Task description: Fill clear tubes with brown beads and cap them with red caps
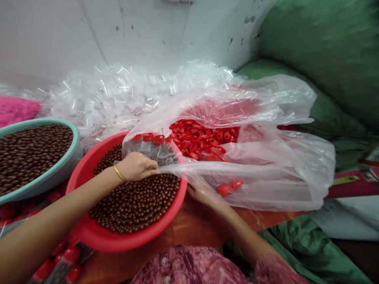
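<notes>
My left hand (136, 166), with a gold bangle on the wrist, is closed on the edge of a large clear plastic bag (266, 173) above a red bowl (89, 169) of small brown beads (136, 201). The bag holds many small red plastic pieces (204, 140). My right hand (204, 193) reaches under the bag's lower fold, partly veiled by the plastic, with its fingers hidden; a few red pieces (229, 187) lie just beyond it.
A teal bowl (59, 171) of brown beads stands at the left. A heap of small clear plastic pieces (112, 94) lies behind, against a white wall. Green sacks (319, 43) fill the right. Red items in clear wrap (63, 258) lie at bottom left. Something pink (16, 108) lies at far left.
</notes>
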Demonstrator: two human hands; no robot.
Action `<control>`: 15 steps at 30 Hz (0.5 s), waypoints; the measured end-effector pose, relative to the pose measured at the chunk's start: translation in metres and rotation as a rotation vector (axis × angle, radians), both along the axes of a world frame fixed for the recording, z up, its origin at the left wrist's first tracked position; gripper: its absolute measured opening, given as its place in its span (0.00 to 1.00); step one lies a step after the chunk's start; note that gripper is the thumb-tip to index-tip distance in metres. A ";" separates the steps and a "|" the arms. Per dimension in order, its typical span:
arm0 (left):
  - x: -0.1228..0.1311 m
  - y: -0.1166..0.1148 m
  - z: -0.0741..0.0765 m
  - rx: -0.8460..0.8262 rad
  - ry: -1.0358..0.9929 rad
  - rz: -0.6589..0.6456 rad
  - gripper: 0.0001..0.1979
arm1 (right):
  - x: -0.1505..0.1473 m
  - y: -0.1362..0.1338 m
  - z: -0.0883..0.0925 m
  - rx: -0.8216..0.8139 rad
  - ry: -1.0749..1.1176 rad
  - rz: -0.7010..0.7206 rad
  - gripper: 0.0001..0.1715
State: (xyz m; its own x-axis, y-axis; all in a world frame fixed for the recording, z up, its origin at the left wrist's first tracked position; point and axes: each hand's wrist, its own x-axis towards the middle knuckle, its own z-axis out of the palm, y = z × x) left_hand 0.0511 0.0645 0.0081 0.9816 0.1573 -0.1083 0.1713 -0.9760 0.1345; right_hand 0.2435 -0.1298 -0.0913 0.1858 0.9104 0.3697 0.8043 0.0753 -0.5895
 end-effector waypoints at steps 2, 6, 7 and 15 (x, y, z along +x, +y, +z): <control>-0.004 -0.007 -0.005 -0.037 -0.012 -0.049 0.16 | 0.004 -0.031 0.004 -0.052 0.015 0.074 0.17; -0.008 -0.015 -0.010 -0.006 -0.173 0.024 0.18 | 0.011 -0.091 0.013 -0.408 0.431 0.046 0.26; -0.007 -0.013 -0.012 0.017 -0.202 0.056 0.18 | 0.013 -0.098 0.016 -0.464 0.550 0.045 0.28; 0.011 0.014 -0.013 0.103 -0.113 0.215 0.15 | 0.017 -0.046 0.074 -0.623 0.858 -0.092 0.40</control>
State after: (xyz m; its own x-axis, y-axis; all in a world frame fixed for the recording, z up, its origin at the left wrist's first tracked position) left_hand 0.0620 0.0782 -0.0045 0.9293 0.3682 0.0272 0.3659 -0.9283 0.0666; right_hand 0.2608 -0.1760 -0.0168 0.2412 0.8631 -0.4437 0.0885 -0.4748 -0.8756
